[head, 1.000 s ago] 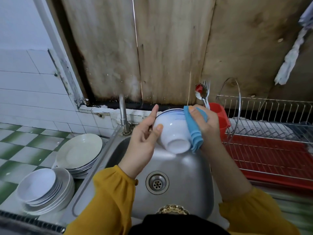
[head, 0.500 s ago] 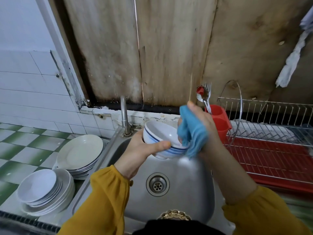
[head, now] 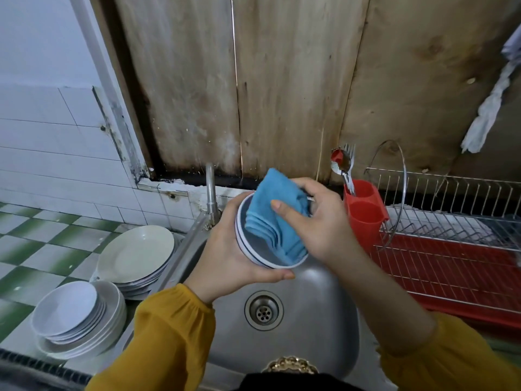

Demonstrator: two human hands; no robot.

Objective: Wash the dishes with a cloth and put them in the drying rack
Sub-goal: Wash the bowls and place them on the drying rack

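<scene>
My left hand [head: 225,249] grips a white bowl with blue rim lines [head: 255,253] from below and behind, holding it over the steel sink [head: 318,300] with its opening tilted toward me. My right hand [head: 321,224] presses a folded blue cloth [head: 275,218] down into the bowl's inside, thumb on top of the cloth. The wire drying rack [head: 451,221] on a red tray stands to the right of the sink; a white item lies at its back, partly hidden by the wires.
Two stacks of white plates and shallow bowls [head: 135,255] [head: 76,317] sit on the green-checked counter left of the sink. A tap [head: 210,193] rises behind the bowl. A red cutlery holder [head: 362,210] with a spoon and fork hangs on the rack's left end.
The bowl has turned from bottom-facing-me to opening-facing-me. My right hand moved the cloth from the bowl's outer side to its inside.
</scene>
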